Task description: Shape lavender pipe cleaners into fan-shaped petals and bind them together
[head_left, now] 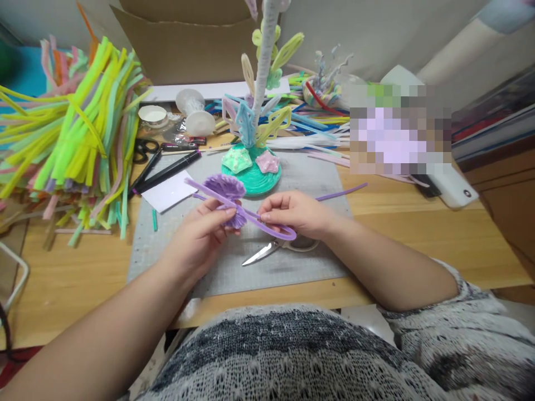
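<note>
My left hand (209, 225) pinches a purple fan-shaped piece made of pipe cleaners (223, 187) over the grey cutting mat (175, 273). A lighter purple pipe cleaner (267, 227) crosses the piece and bends back in a loop near my right hand (292, 213). The fingers of that hand are closed on the pipe cleaner at the loop, partly hiding it. Below the right hand lie scissors (267, 250) with their blades pointing left. Just beyond both hands stands a round green base (251, 186) with a green and a pink star-like piece on it.
A wrapped white stem (263, 67) rises from the base with looped pipe-cleaner shapes. Bundled pipe cleaners (83, 122) fill the left side. Black markers (171, 170), a white paper (169, 192) and a ribbon spool (195, 111) lie near them. A white device (449, 184) is at right.
</note>
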Demonstrator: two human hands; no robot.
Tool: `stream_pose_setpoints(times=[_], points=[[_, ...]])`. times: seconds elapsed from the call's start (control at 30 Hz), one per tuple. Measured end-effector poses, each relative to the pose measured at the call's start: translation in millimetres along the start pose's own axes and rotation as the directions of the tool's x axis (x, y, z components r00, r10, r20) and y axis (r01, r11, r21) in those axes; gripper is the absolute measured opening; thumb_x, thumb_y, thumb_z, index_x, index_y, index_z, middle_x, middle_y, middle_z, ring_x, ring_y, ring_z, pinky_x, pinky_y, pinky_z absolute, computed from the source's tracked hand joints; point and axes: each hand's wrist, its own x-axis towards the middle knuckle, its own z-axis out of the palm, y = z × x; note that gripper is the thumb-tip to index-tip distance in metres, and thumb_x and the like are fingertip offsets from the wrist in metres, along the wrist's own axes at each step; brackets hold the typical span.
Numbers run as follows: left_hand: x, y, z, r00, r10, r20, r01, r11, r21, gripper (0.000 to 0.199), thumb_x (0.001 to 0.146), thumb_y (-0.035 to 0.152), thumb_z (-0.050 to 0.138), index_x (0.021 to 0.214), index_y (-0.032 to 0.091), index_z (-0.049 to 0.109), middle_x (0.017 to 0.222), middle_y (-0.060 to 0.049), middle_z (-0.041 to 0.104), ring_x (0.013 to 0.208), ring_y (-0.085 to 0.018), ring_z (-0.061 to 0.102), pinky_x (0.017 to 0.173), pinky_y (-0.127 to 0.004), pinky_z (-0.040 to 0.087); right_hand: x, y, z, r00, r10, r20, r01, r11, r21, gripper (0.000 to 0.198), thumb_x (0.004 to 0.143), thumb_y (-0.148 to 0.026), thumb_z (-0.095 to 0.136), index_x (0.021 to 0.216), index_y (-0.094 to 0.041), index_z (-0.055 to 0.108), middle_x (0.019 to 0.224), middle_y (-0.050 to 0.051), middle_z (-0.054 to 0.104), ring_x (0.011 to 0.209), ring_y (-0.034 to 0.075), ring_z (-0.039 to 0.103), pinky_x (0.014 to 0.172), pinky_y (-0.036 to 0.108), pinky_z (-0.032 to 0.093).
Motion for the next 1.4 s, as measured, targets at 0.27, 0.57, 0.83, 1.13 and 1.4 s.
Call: stream_pose_setpoints(times=[0.27, 0.57, 0.83, 1.13, 1.4], points=[[0, -10, 1, 0.992, -0.097, 0.082, 0.096, 0.995, 0.011, 0.013, 0.065, 0.02, 0.075, 0.075, 0.014, 0.069, 0.067, -0.001, 0.065, 0.057, -0.009, 0.055, 0.053, -0.019, 0.047, 0, 2, 3, 1.0, -0.014, 0.028, 0.014, 1.0, -0.006, 0.017, 0.078, -0.029, 0.068, 0.08, -0.014, 0.062, 0.053, -0.007, 0.055, 0.04, 0.003, 0.043, 0.037, 0.014, 0.031], [2, -5, -2, 0.999, -0.037, -0.029, 0.036, 0.999, -0.039, 0.014, 0.064, 0.02, 0.077, 0.071, 0.014, 0.066, 0.063, 0.002, 0.062, 0.056, -0.008, 0.052, 0.051, -0.018, 0.045, 3, 5, -2, 0.998, 0.059, 0.017, -0.059, 0.998, 0.009, 0.018, 0.077, -0.029, 0.066, 0.071, -0.015, 0.056, 0.046, -0.008, 0.051, 0.032, 0.002, 0.038, 0.032, 0.013, 0.024], [3, -17, 0, 0.976, -0.199, 0.089, 0.201, 0.979, -0.017, 0.015, 0.066, 0.023, 0.076, 0.074, 0.013, 0.069, 0.068, -0.001, 0.065, 0.06, -0.009, 0.056, 0.053, -0.019, 0.047, 1, 7, 4, 0.997, 0.027, 0.065, -0.026, 0.999, -0.028, 0.018, 0.082, -0.029, 0.063, 0.072, -0.015, 0.057, 0.048, -0.007, 0.053, 0.034, 0.002, 0.04, 0.032, 0.013, 0.027], [1, -11, -2, 1.0, -0.01, 0.02, 0.009, 0.999, 0.041, 0.014, 0.066, 0.021, 0.076, 0.076, 0.015, 0.068, 0.068, 0.001, 0.064, 0.058, -0.009, 0.055, 0.055, -0.02, 0.046, 1, 5, 2, 0.997, 0.062, 0.04, -0.062, 0.998, -0.007, 0.019, 0.081, -0.028, 0.063, 0.069, -0.016, 0.053, 0.045, -0.007, 0.052, 0.031, 0.003, 0.038, 0.031, 0.014, 0.024], [3, -18, -3, 0.985, -0.15, 0.08, 0.145, 0.987, 0.069, 0.02, 0.067, 0.024, 0.076, 0.082, 0.014, 0.068, 0.07, -0.001, 0.066, 0.059, -0.009, 0.056, 0.056, -0.02, 0.045, -1, 8, 11, 0.96, -0.236, -0.149, 0.196, 0.95, -0.242, 0.013, 0.084, -0.029, 0.058, 0.08, -0.017, 0.058, 0.057, -0.007, 0.051, 0.042, 0.005, 0.04, 0.039, 0.018, 0.032]])
